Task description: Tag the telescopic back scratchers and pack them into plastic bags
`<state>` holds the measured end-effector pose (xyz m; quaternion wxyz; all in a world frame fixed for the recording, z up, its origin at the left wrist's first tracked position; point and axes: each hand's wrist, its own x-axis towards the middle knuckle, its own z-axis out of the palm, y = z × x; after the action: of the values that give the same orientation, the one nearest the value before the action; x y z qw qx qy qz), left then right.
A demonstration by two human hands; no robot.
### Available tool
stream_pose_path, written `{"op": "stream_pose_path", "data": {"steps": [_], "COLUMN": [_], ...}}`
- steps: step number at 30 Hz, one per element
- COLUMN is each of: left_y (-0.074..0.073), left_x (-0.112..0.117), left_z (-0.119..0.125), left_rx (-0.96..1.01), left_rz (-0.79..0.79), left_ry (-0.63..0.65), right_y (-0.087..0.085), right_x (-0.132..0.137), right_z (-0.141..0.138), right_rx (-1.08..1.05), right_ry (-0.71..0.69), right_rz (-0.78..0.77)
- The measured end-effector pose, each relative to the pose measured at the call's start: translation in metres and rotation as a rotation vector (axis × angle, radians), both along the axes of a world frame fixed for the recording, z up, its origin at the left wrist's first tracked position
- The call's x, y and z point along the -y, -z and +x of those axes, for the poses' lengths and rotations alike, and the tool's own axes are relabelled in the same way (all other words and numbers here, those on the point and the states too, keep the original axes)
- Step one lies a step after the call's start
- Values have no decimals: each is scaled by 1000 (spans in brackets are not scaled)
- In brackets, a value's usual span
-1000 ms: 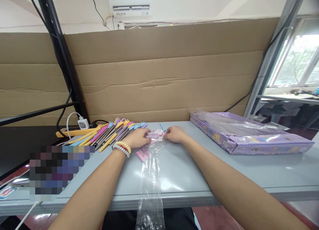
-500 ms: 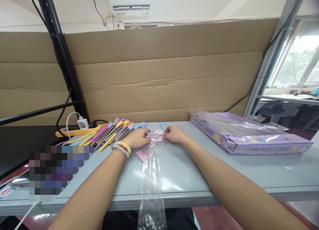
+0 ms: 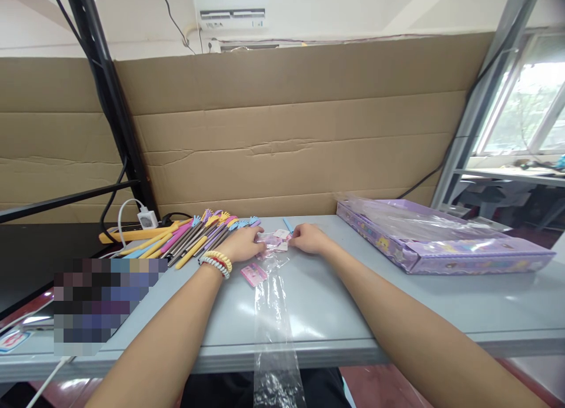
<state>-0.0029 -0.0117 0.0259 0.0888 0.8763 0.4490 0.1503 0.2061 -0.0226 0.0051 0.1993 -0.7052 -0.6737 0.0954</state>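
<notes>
A long clear plastic sleeve (image 3: 270,314) runs from between my hands down over the table's front edge. At its far end is a patch of pink and white printed pieces (image 3: 279,236). My left hand (image 3: 242,243), with beaded bracelets at the wrist, grips the left side of this patch between thumb and fingers. My right hand (image 3: 308,238) is closed in a pinch at its right side; what its fingertips hold is hidden. A thin blue stick (image 3: 288,225) shows just beyond them. Below my left fingers lies a small pink card (image 3: 253,274), flat on the table.
Left of my hands lies a pile of colourful sticks (image 3: 194,237) with hand-shaped tips, partly behind my left wrist. A purple box (image 3: 459,264) with clear plastic in it stands at the right. Cardboard (image 3: 286,125) walls the back; a white charger (image 3: 147,219) sits at the left.
The lower end of the clear sleeve has swung slightly to the right. Both hands stay in nearly the same place.
</notes>
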Motion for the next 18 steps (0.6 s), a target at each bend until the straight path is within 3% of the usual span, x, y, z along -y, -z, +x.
{"op": "stream_pose_path", "data": {"steps": [18], "left_y": [2], "left_x": [-2], "left_z": [0], "left_rx": [-15], "left_rz": [-30], "left_ry": [21], "right_y": [-3], "right_x": [3], "right_z": [-3], "right_rx": [19], "right_ry": [-8], "right_rz": [-9]}}
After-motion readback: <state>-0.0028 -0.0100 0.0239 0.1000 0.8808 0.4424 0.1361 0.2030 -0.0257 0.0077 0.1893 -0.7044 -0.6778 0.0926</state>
